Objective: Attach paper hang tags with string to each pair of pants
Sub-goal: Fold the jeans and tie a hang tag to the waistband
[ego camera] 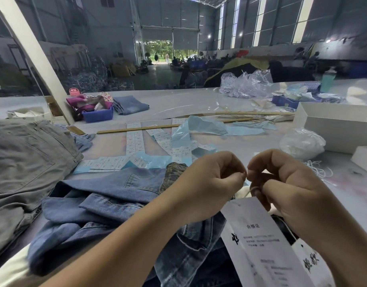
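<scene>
Where jeans (120, 206) lie, white table (178, 102), warehouse.

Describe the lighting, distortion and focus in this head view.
Head view: wide-angle bending bows the white beam; the doorway is blown out against the dim hall; both hands and the hang tag are fairly sharp; distant workers are blurred.

2 hands (246, 183), 2 wood sticks (137, 128)
</scene>
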The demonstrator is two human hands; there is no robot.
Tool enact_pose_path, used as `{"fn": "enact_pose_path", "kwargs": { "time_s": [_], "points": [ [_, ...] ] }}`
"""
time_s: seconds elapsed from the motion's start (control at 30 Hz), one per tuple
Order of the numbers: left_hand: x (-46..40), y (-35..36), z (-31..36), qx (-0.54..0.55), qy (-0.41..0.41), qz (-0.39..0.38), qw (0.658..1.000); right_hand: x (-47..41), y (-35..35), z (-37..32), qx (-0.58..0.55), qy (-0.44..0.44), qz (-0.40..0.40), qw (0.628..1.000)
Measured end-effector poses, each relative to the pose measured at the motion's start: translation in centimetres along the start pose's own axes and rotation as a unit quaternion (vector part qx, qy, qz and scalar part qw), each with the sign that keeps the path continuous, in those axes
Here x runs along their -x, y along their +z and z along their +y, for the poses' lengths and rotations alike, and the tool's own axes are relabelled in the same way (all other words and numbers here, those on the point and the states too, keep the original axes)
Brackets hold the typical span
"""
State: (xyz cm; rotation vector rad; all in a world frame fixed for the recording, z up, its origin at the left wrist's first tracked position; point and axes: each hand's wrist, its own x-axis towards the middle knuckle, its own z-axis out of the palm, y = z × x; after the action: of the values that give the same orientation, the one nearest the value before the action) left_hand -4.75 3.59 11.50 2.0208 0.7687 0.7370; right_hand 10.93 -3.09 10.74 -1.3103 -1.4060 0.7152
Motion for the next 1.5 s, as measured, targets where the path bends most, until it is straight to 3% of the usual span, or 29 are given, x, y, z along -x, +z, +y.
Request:
{"fn": "enact_pose_path", "kwargs": {
  "time_s": [0.27,0.53,0.7,0.87,1.1,1.27,1.5],
  "points": [
    [0.0,0.1,-0.2,-0.002,-0.027,-0.046,0.999,0.3,-0.2,0.0,0.009,-0.006,0.008,1.000],
    [0.9,1.3,0.5,-0.173,0.025,-0.027,0.984,0.9,0.2,0.1,-0.012,-0.014,0.021,1.000],
    [1.0,1.2,-0.2,-0.084,0.025,-0.003,0.996,1.0,0.2,0.2,-0.010,-0.028,0.021,0.999],
    [1.2,0.9,-0.6,-0.089,0.043,0.013,0.995,1.2,0.6,0.6,0.060,-0.046,0.038,0.996],
    [1.5,1.4,-0.3,-0.097,0.042,0.026,0.994,1.0,1.2,0.4,-0.004,-0.053,0.037,0.998],
    [1.4,0.3,-0.5,-0.041,0.008,0.035,0.998,1.0,0.7,0.3,-0.038,-0.042,0.016,0.998],
    [1.4,-0.3,-1.1,-0.019,-0.013,0.044,0.999,1.2,-0.2,0.7,0.007,-0.016,-0.002,1.000]
  ]
}}
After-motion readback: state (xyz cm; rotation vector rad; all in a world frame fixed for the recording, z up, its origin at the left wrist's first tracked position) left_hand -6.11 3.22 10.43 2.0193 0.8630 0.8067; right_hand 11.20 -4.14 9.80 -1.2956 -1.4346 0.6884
